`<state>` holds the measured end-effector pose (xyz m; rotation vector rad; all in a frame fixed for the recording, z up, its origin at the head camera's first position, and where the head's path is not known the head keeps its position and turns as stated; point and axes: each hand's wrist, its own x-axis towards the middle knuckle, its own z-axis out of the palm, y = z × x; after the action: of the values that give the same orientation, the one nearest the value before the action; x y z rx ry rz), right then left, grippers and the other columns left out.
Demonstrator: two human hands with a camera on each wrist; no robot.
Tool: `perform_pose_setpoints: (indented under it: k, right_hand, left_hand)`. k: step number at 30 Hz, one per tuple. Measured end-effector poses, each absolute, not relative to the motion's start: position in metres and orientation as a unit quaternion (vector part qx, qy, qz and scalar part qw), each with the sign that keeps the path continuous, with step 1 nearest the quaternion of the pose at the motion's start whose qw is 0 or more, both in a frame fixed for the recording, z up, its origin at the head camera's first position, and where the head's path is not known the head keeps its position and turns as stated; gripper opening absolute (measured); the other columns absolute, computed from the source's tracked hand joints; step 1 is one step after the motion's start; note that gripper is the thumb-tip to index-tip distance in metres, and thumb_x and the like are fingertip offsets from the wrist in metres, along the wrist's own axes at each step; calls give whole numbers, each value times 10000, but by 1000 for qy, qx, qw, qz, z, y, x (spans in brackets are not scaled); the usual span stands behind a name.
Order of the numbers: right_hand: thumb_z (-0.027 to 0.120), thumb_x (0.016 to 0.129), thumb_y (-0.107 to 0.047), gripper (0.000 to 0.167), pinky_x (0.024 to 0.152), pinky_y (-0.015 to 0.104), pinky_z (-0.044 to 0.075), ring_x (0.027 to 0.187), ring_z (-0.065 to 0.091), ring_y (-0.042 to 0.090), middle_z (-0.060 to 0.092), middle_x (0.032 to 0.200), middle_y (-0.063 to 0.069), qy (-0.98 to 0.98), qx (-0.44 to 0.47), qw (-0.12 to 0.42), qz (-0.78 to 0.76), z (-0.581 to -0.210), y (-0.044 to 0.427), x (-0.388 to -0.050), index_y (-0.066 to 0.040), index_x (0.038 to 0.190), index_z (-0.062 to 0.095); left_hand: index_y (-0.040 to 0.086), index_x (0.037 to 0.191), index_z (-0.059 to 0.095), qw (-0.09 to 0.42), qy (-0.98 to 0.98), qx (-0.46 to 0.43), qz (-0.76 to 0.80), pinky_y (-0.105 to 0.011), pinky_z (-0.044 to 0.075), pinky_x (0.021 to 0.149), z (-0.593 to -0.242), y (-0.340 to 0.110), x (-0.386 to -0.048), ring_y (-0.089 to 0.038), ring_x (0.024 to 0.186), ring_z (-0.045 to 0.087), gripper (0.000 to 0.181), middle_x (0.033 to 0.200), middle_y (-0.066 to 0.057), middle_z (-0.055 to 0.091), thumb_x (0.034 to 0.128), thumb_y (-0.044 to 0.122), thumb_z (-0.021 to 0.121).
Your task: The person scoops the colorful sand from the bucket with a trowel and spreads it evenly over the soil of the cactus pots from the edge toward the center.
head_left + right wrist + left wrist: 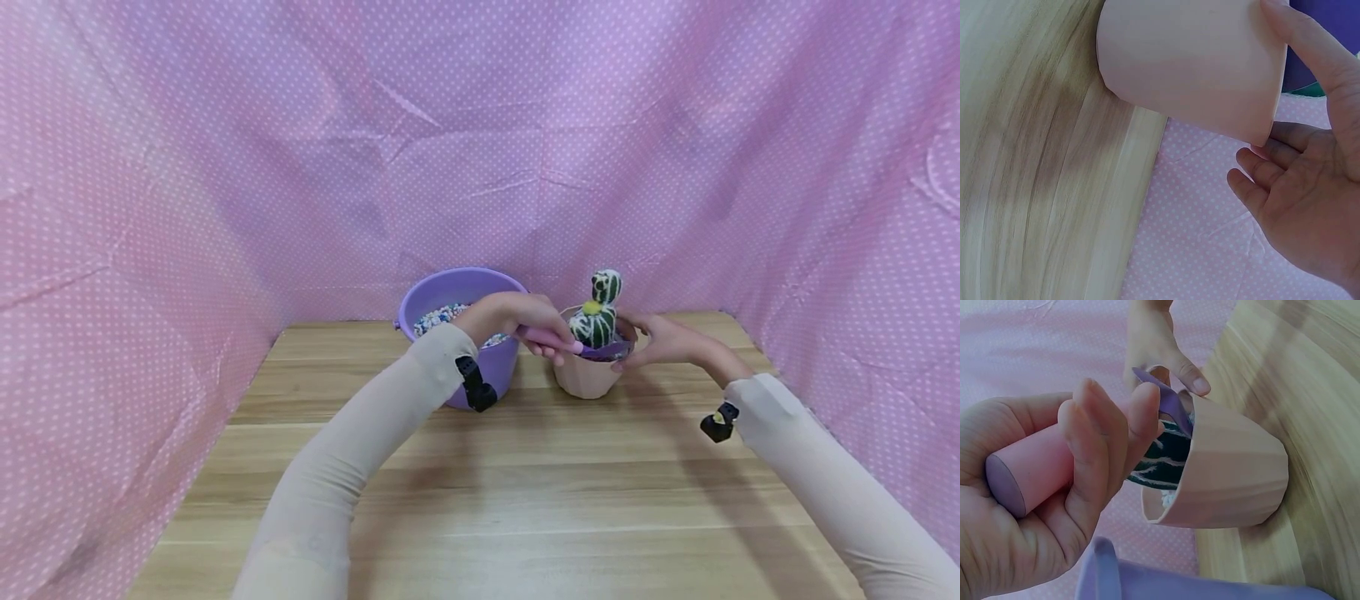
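My left hand [525, 317] curls its fingers round the pink handle [1035, 464] of a small shovel. The shovel's purple blade [606, 351] lies over the mouth of a pale, ribbed pot [587, 382], beside a green and white toy cactus [596, 330] with a yellow flower. In the left wrist view, the blade [1169, 406] tilts at the pot's rim, partly hiding the cactus [1163, 464]. My right hand [663, 340] holds the pot's right side at the rim. Thumb and fingers of the right hand [1316, 169] touch the pot [1191, 62] in the right wrist view.
A purple bucket [498, 375] with small white and blue pieces [438, 317] stands left of the pot, partly behind my left hand and wrist. The wooden table [525, 517] ends at a pink dotted cloth [480, 183] behind and at both sides.
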<state>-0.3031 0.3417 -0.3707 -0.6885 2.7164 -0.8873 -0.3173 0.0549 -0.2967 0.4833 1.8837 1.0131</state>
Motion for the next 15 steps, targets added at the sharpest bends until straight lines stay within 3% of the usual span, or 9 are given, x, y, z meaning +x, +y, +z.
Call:
perform_pose_setpoints:
  k: [3,8,15]
  right_hand:
    - [892,779,-336,1018,1179,693,263,1436,394,458,556,1441,181,920,-229,103,-301,-370,341,-302,-26,1573,335]
    - [892,780,-336,1027,1181,684,271,1436,398,458,528,1481,208,919,-227,106,-304,-370,342,-303,-14,1573,326]
    - [890,783,-344,1053,1178,662,301,1428,416,456,515,1498,234,919,-227,110,-302,-371,343,-304,18,1574,298]
  left_hand:
    - [-124,1097,618,458,760,207,412,-165,465,512,-298,53,-319,-60,530,577,284,700,-65,730,1006,145,602]
    - [-120,1098,617,454,760,216,412,-178,454,524,-298,50,-320,-62,532,574,297,703,-61,733,1011,165,602]
    - [-158,1268,568,450,756,224,419,-168,448,508,-296,46,-321,-56,530,556,405,718,-60,731,1031,169,563]
